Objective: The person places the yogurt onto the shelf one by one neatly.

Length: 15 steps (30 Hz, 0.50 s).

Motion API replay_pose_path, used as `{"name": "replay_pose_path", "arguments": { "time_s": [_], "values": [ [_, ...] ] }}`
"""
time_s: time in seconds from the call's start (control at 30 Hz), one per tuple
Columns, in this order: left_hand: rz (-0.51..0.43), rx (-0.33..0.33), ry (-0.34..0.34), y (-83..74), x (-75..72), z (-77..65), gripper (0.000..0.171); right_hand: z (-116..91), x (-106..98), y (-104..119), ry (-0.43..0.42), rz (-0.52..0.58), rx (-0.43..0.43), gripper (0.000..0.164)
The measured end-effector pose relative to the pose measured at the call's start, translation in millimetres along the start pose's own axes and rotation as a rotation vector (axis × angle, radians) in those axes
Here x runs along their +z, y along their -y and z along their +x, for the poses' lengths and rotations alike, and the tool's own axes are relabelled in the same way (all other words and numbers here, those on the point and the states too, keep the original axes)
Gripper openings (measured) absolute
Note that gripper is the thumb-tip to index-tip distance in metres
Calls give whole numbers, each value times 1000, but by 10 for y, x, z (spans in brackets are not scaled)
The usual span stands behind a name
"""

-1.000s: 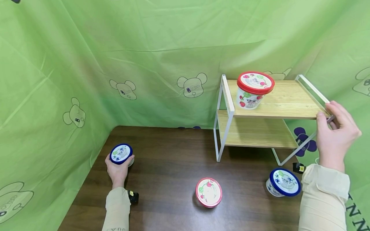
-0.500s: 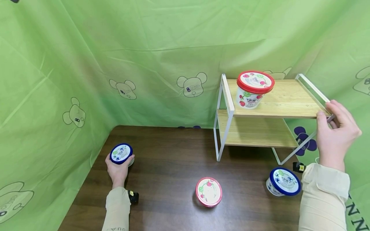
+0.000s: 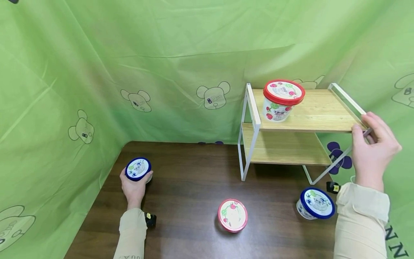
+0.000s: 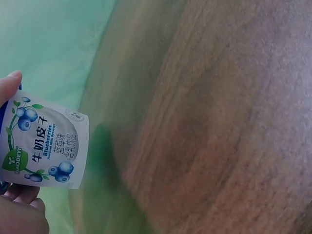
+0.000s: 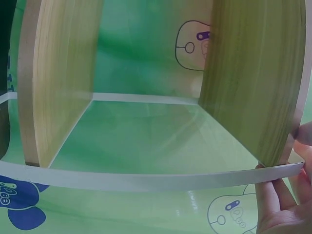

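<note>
My left hand grips a blue-lidded blueberry milk drink cup at the table's left side; thumb and fingers curl round it. In the left wrist view the cup shows its printed side, and the table lies beyond its base. My right hand pinches the front right top corner of a two-tier shelf with a white metal frame. In the right wrist view, fingers wrap the frame's corner by the top board.
A red-lidded cup stands on the top board's left. On the brown table are another red-lidded cup near the front and a blue-lidded cup by the right forearm. Green cloth hangs behind and at the sides.
My left hand and the blueberry cup have shifted slightly right and away from me. The right hand keeps its hold on the shelf corner. The head view has swung a little.
</note>
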<state>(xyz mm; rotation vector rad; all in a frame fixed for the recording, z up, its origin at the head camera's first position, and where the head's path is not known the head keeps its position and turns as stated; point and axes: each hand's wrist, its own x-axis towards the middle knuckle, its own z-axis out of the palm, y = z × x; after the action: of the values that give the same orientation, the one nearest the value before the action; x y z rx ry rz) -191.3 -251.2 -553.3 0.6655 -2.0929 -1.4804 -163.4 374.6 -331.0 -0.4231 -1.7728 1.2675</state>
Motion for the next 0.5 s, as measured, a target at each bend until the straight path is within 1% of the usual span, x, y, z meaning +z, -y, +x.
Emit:
{"name": "replay_pose_path", "arguments": {
  "time_s": [0.1,0.23,0.5],
  "values": [
    [0,17,11,-44,26,-16,104,-11,-4,10,-2,4,9,32],
    [4,25,21,-85,56,-40,104,-26,-9,17,-5,6,10,32],
    [-19,52,15,-120,119,-58,103,-39,3,31,-8,0,12,32]
  ]
}}
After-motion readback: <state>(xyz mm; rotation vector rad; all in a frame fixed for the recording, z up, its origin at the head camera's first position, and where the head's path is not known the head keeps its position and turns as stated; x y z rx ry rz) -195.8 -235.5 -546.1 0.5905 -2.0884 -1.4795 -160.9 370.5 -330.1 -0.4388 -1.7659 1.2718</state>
